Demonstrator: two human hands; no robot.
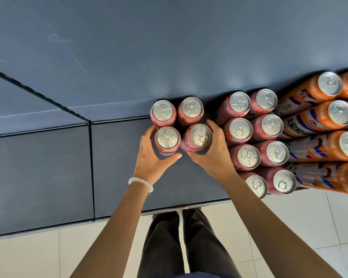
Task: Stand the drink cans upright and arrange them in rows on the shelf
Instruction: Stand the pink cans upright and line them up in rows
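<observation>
Left hand [155, 157] wraps one upright pink can [167, 139]; right hand [213, 151] wraps its neighbour [199, 137] on the shelf [48, 173]. Cans likely rigid, smooth, slippery; hold mid-wall, not the rim.

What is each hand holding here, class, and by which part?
The left hand grips one pink can around its side wall; the right hand grips the neighbouring pink can the same way. Both tops stay uncovered.

Bright even light, sharp, perhaps edge-warped
</observation>
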